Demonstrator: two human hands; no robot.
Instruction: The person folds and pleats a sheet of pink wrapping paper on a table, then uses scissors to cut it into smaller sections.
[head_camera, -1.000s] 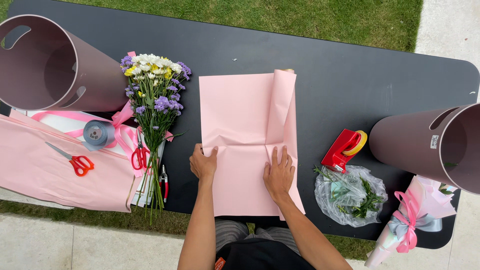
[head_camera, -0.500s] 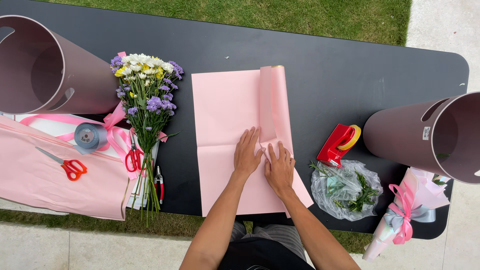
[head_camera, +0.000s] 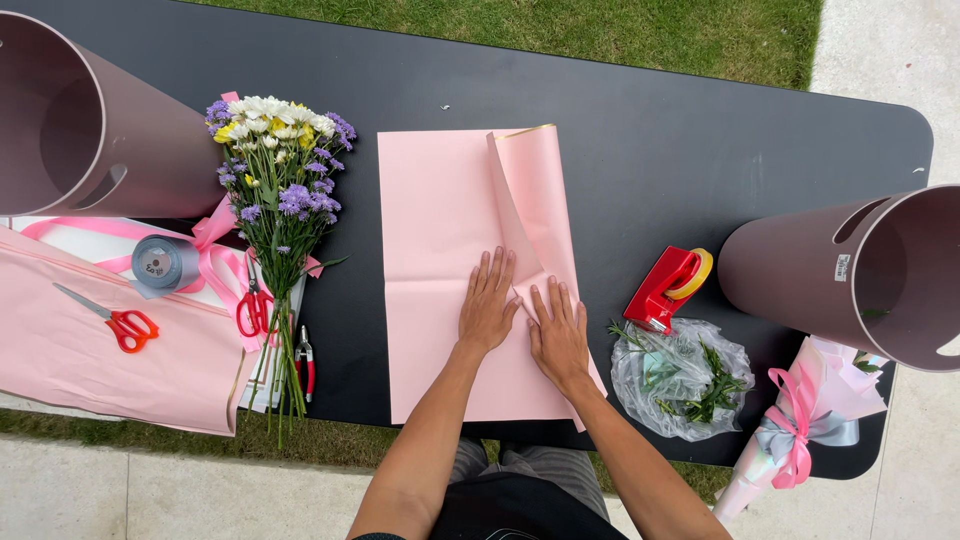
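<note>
Paper (head_camera: 440, 210), a pink sheet, lies flat mid-table (head_camera: 640, 130) before you. Your left hand (head_camera: 487, 305) and right hand (head_camera: 558, 328) press on it side by side, palms down, fingers spread, grasping nothing, at the base of its folded-over right flap. Left lies a bouquet (head_camera: 278, 190); right, a red tape dispenser (head_camera: 668, 287). Further off, a tube (head_camera: 850, 275) lies at each end.

Large pale pink rectangular wrapping paper sheet (head_camera: 440, 260) lies flat on black table (head_camera: 640, 130), w/ right edge folded over leftward, curling up at top; horizontal crease across the middle.
</note>
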